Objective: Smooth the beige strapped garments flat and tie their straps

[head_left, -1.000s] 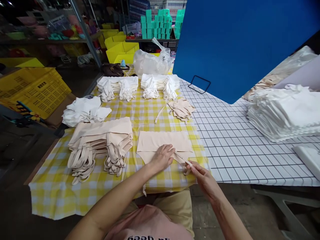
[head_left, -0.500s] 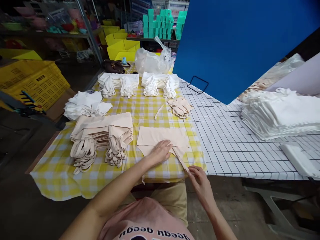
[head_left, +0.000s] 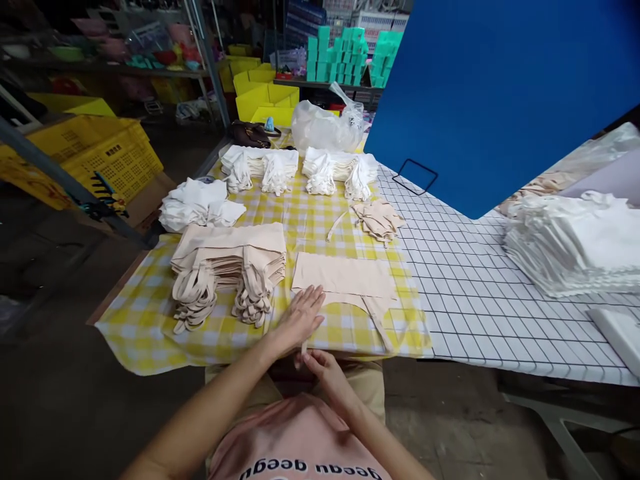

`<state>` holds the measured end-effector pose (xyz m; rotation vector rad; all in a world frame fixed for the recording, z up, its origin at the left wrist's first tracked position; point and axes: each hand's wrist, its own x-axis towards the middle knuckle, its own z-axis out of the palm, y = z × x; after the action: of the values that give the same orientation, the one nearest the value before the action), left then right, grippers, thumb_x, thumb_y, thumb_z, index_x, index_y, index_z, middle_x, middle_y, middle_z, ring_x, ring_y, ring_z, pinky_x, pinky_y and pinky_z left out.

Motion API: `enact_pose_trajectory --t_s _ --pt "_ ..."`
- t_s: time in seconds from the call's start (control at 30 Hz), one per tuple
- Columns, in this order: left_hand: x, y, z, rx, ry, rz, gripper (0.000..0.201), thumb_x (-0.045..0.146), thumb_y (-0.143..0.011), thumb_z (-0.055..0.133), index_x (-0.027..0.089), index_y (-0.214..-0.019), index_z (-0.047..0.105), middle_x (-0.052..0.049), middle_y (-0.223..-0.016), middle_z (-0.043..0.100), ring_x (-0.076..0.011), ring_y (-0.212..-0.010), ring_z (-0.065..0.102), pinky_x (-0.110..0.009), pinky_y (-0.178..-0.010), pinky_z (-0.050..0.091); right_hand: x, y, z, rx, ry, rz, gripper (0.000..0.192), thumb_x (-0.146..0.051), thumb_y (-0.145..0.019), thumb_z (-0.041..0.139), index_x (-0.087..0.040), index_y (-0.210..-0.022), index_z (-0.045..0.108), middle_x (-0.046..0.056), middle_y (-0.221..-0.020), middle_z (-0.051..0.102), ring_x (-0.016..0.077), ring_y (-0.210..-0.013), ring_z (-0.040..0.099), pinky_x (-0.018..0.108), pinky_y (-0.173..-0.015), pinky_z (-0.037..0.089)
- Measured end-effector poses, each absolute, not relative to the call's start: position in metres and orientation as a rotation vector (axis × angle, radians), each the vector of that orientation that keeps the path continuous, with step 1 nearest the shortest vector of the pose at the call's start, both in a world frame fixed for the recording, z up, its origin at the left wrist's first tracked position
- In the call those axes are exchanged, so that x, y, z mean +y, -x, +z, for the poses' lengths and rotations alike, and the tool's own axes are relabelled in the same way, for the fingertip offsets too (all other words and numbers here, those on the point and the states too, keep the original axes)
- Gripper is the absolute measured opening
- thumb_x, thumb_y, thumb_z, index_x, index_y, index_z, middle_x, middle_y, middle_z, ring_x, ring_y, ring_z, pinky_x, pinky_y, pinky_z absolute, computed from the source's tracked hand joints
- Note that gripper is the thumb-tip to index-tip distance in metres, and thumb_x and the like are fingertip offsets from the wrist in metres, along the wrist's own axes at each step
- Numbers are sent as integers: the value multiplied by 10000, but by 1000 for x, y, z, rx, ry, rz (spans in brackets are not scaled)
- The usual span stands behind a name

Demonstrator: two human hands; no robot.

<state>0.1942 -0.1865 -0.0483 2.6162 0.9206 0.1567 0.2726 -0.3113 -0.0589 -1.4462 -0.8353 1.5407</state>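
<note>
The left hand (head_left: 300,317) lies flat with open fingers on the yellow checked cloth (head_left: 150,320), and its fingertips touch the near left corner of a beige garment (head_left: 345,277). This garment is spread flat on the cloth, near the front edge of the table, just to the right of a tall stack of folded beige garments (head_left: 227,267). The right hand (head_left: 320,365) is just below the left one, at the table edge, and its fingers pinch the end of a thin beige strap (head_left: 303,347) which hangs from the left side of the garment. The second strap (head_left: 381,327) lies free on the cloth at the right side. The two hands are very close together, almost touching.

Farther on the cloth there is a small heap of beige pieces (head_left: 379,220), two stacks of white garments (head_left: 300,167), a loose white pile (head_left: 197,203) and a clear plastic bag (head_left: 325,127). To the right, on the white grid table (head_left: 460,280), stands a big pile of white fabric (head_left: 575,243). A yellow crate (head_left: 100,157) stands at the left.
</note>
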Motion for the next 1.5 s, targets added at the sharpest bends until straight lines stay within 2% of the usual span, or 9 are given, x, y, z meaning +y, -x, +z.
enact_pose_trajectory --t_s 0.13,0.33,0.43,0.63,0.9,1.07,1.13,1.3,1.5 --pt "-193 -193 -54 901 -2675 202 526 305 -902 393 161 -1392 270 -107 -1481 219 -214 -1379 142 -419 -1118 192 -320 -283 -32 -797 1417 1591 392 -626 -691 556 -241 -619 583 -18 -515 562 161 -530 520 274 -577 402" --pt "-191 -192 -47 905 -2575 159 528 359 -919 358 147 -1396 279 -100 -1490 188 -222 -1384 102 -425 -1127 143 -326 -306 4 -657 1452 1495 368 -565 -740 566 -204 -673 546 30 -691 610 190 -701 544 303 -693 404" --pt "-183 -188 -43 842 -2437 124 478 360 -948 242 192 -1394 292 -65 -1490 201 -178 -1384 108 -402 -1125 147 -323 -307 15 -675 1409 1605 353 -539 -763 560 -205 -665 500 -15 -583 533 139 -560 491 278 -613 397" --pt "-169 -182 -46 753 -2319 122 541 112 -864 281 230 -1392 291 -31 -1488 211 -129 -1380 116 -382 -1126 138 -320 -330 40 -1055 1614 1517 367 -552 -773 537 -191 -707 522 -55 -527 396 94 -477 391 219 -482 328" --pt "-171 -183 -40 759 -2310 119 466 145 -855 378 234 -1307 447 -38 -1486 208 -167 -1380 131 -397 -1123 144 -310 -367 65 -2030 1886 564 248 -306 -891 418 -227 -867 652 51 -766 613 170 -654 515 294 -626 351" --pt "-171 -184 -35 776 -2261 114 355 241 -906 399 254 -1236 532 -35 -1483 214 -175 -1379 144 -390 -1121 148 -278 -388 60 -1913 2028 -61 287 -185 -855 405 -201 -982 661 136 -1002 604 258 -915 538 385 -785 350" --pt "-170 -184 -36 779 -2239 109 338 264 -914 400 248 -1215 553 -36 -1484 209 -176 -1380 138 -389 -1122 142 -269 -384 46 -1720 2068 118 283 -217 -832 420 -177 -977 660 139 -978 605 259 -889 555 368 -746 384" --pt "-169 -185 -43 753 -2227 136 331 286 -921 396 227 -1197 568 -40 -1488 194 -175 -1385 114 -390 -1125 129 -263 -347 -2 -1139 1816 1431 358 -469 -748 524 -158 -877 647 -19 -523 484 127 -424 451 255 -432 329" --pt "-171 -186 -45 771 -2254 167 299 313 -914 413 200 -1074 639 -36 -1483 223 -182 -1382 137 -376 -1132 133 -246 -317 -20 -552 1585 1395 423 -547 -590 677 -196 -798 565 -104 -453 339 50 -337 277 198 -352 155"
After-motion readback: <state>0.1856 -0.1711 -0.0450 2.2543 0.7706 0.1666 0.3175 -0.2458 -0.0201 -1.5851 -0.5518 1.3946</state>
